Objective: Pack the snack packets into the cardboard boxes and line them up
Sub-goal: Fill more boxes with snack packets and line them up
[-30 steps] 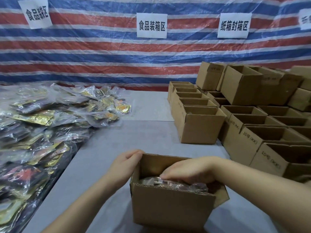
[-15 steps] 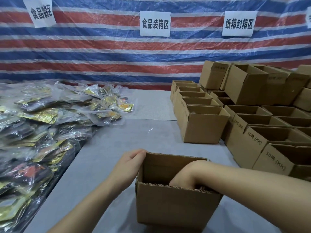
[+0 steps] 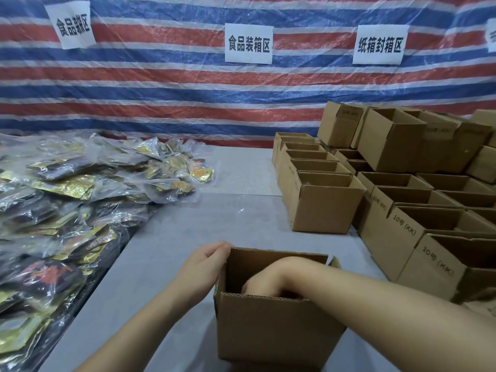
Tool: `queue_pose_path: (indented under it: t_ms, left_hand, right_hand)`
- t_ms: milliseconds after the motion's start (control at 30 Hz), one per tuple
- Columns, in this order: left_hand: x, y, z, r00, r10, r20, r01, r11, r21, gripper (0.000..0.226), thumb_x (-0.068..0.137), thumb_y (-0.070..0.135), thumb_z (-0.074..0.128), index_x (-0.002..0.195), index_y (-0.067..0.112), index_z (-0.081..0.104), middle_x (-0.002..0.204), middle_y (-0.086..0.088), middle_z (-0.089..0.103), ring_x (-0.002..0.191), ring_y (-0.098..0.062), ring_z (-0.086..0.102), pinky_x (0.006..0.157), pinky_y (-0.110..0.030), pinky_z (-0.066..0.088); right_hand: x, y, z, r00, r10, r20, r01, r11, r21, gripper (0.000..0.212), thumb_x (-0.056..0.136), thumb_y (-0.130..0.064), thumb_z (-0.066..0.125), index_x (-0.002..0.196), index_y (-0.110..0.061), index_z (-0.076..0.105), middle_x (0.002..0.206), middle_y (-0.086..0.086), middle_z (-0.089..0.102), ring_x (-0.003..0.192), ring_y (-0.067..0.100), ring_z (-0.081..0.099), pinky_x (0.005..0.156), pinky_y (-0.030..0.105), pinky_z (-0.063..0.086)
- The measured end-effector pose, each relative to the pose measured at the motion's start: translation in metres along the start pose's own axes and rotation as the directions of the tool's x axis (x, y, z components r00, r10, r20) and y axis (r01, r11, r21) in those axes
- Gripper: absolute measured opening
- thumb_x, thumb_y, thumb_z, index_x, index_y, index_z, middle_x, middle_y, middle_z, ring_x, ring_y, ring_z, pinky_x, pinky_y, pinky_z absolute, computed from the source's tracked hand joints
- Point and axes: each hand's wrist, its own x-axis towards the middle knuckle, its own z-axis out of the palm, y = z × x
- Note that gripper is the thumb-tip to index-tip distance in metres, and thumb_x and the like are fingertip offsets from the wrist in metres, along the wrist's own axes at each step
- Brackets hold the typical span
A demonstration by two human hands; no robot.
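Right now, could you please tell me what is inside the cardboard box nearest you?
The right hand reaches down inside the nearest box, its fingers hidden below the front wall. The contents cannot be seen, being covered by the hand and that wall. The left hand holds the box's left edge.

The left forearm reaches forward from the lower left, its hand (image 3: 205,267) set against the left wall of the box (image 3: 271,328), fingers (image 3: 220,247) curled at the far corner. The right forearm crosses in from the right, wrist bent down; the right hand (image 3: 261,284) is sunk inside, fingers hidden
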Motion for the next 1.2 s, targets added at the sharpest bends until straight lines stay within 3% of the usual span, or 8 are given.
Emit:
queue_pose_path:
  t_ms: [133,400,500,667,833,933,1033,1200]
  left_hand:
    - [0.001,-0.001,-0.003,1.0,0.003,-0.014,-0.003,1.0,0.003,0.035,0.104,0.019,0.041,0.09,0.01,0.071,0.096,-0.013,0.07,0.092,-0.022,0.065,0.089,-0.039,0.048]
    - [0.007,0.002,0.013,0.999,0.009,-0.04,-0.008,1.0,0.018,0.035,0.104,0.02,0.04,0.091,0.001,0.066,0.085,-0.014,0.064,0.08,-0.013,0.056,0.071,-0.027,0.04]
    - [0.017,0.004,0.021,0.998,-0.026,-0.063,0.026,1.0,0.008,0.035,0.103,0.023,0.041,0.091,0.004,0.068,0.085,-0.009,0.064,0.075,-0.01,0.055,0.062,-0.019,0.042]
    - [0.042,0.016,0.049,0.992,-0.125,0.007,0.125,0.991,-0.054,0.033,0.099,0.025,0.039,0.087,0.003,0.06,0.076,-0.008,0.049,0.069,-0.018,0.049,0.056,-0.023,0.044]
    - [0.063,0.029,0.082,0.99,-0.142,-0.015,0.14,0.987,-0.079,0.028,0.097,0.026,0.039,0.073,0.017,0.05,0.07,-0.005,0.043,0.07,-0.019,0.046,0.063,-0.029,0.044]
    - [0.069,0.035,0.104,0.985,-0.172,0.027,0.174,0.967,-0.187,0.036,0.103,0.043,0.036,0.105,0.021,0.064,0.102,-0.003,0.059,0.101,-0.021,0.058,0.087,-0.038,0.05]
    - [0.06,0.034,0.124,0.967,-0.215,0.139,0.254,0.867,-0.428,0.072,0.094,0.071,0.029,0.152,0.03,0.031,0.154,0.008,0.038,0.143,-0.013,0.035,0.117,-0.034,0.03]
    - [0.064,0.022,0.156,0.95,-0.258,0.175,0.309,0.859,-0.408,0.071,0.096,0.062,0.042,0.154,0.025,0.026,0.15,-0.002,0.045,0.133,-0.022,0.048,0.113,-0.042,0.038]
  right_hand:
    - [-0.037,0.025,-0.009,0.998,0.061,-0.029,-0.041,0.892,0.449,0.053,0.103,-0.056,0.042,0.123,-0.014,0.067,0.125,0.007,0.07,0.111,0.023,0.066,0.107,0.044,0.049]
    - [-0.058,0.061,0.004,0.979,0.199,0.036,-0.188,0.833,0.519,0.055,0.101,-0.063,0.034,0.132,-0.028,0.063,0.131,0.002,0.064,0.124,0.023,0.06,0.102,0.038,0.049]
    - [-0.065,0.062,0.008,0.941,0.253,-0.226,-0.149,0.907,0.395,0.071,0.099,-0.071,0.023,0.136,-0.024,0.061,0.142,0.0,0.057,0.134,0.021,0.051,0.112,0.037,0.039]
    - [-0.094,0.089,0.024,0.572,0.109,-0.813,-0.136,0.99,0.037,0.049,0.097,-0.068,0.039,0.092,-0.029,0.069,0.082,-0.006,0.069,0.074,0.006,0.066,0.064,0.021,0.054]
    - [-0.1,0.139,0.057,0.092,0.33,-0.939,-0.072,0.943,0.324,0.076,0.085,-0.066,0.062,0.149,-0.032,0.038,0.153,-0.009,0.039,0.141,0.017,0.038,0.112,0.042,0.039]
    - [-0.087,0.158,0.076,0.157,0.71,-0.686,0.328,0.618,0.715,0.107,0.079,-0.057,0.075,0.16,-0.027,0.012,0.166,0.004,0.021,0.149,0.031,0.028,0.117,0.055,0.031]
    - [-0.07,0.175,0.082,0.341,0.765,-0.546,0.604,0.267,0.751,0.094,0.078,-0.053,0.076,0.155,-0.019,0.034,0.15,0.012,0.048,0.138,0.035,0.044,0.117,0.056,0.034]
    - [-0.055,0.187,0.075,0.41,0.712,-0.57,0.717,0.134,0.684,0.068,0.075,-0.052,0.075,0.134,-0.022,0.058,0.117,0.007,0.069,0.111,0.028,0.063,0.094,0.046,0.052]
